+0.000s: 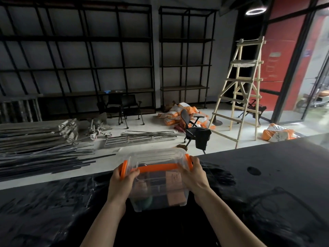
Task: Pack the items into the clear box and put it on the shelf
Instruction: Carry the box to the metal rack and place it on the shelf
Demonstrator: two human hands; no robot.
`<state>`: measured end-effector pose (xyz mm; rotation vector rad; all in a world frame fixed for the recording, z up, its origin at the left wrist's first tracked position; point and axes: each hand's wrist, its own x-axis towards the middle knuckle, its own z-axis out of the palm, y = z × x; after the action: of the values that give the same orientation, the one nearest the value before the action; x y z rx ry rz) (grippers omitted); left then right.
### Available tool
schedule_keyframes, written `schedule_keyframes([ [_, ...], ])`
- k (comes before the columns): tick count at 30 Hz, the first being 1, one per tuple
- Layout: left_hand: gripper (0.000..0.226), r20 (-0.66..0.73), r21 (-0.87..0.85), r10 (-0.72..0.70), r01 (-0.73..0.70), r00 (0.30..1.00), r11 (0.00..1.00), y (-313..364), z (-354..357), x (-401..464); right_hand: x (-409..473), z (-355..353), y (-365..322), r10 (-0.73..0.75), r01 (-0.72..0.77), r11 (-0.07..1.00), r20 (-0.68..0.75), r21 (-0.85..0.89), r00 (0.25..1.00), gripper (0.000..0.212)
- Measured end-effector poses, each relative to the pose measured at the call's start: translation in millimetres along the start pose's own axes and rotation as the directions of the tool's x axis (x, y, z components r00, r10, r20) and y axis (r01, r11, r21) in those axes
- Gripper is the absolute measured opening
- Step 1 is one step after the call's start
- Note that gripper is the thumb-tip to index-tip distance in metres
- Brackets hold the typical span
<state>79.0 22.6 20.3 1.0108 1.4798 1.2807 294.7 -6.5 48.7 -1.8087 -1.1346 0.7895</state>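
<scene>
1. The left hand [122, 180] and right hand [193, 175] grip the two ends of the clear box [158, 180], fingers curled over its orange latches [124, 169].
2. The box is held above the black table [267, 175]; its lid is on, an orange handle [156, 167] lies across the top, and dim items show inside.
3. Past the table edge, metal bars [35, 148] lie piled on the pale floor.
4. A tipped office chair [195, 129] and orange sacks [179, 113] lie on the floor.
5. A wooden ladder [243, 86] stands on the right.
6. Black shelves [80, 59] line the far wall, well apart from the box.
</scene>
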Motion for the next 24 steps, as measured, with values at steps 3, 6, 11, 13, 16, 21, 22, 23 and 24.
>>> schedule_keyframes([
  [3,0.060,0.095,0.024,0.017,-0.020,0.995,1.000,4.3,32.3,-2.9,-5.1,-28.5,8.7,0.041,-0.042,0.999,-0.090,-0.007,0.995,0.067],
  [6,0.062,0.238,0.045,0.036,-0.048,0.971,0.998,4.7,73.3,-12.8,-16.5,-64.2,26.2,0.099,-0.099,0.995,-0.207,0.007,0.973,0.067],
  [11,0.066,0.487,0.056,0.035,-0.071,0.873,0.996,1.7,145.1,-57.1,-55.7,-130.2,68.4,0.232,-0.208,0.973,-0.414,0.103,0.880,0.058],
  [13,0.071,0.578,0.049,0.028,-0.069,0.816,0.996,-1.2,172.3,-80.6,-78.8,-156.7,85.6,0.275,-0.235,0.961,-0.480,0.143,0.833,0.060],
  [16,0.061,0.696,0.025,0.049,-0.093,0.717,0.995,-8.2,211.4,-127.5,-122.0,-197.4,111.2,0.320,-0.280,0.947,-0.577,0.161,0.752,0.061],
  [21,0.059,0.866,-0.025,0.073,-0.104,0.495,0.994,-39.3,271.3,-237.6,-223.7,-259.3,172.5,0.358,-0.330,0.924,-0.740,0.194,0.569,0.059],
  [22,0.062,0.889,-0.028,0.074,-0.106,0.451,0.994,-46.3,278.8,-263.1,-246.3,-268.6,185.4,0.363,-0.331,0.921,-0.762,0.206,0.536,0.058],
  [23,0.069,0.910,-0.036,0.079,-0.112,0.407,0.993,-55.5,287.4,-286.7,-268.4,-276.6,197.5,0.371,-0.324,0.918,-0.779,0.228,0.505,0.057],
  [24,0.079,0.925,-0.026,0.070,-0.121,0.372,0.992,-65.4,295.5,-310.7,-290.1,-284.7,212.7,0.381,-0.312,0.916,-0.796,0.254,0.471,0.056],
])
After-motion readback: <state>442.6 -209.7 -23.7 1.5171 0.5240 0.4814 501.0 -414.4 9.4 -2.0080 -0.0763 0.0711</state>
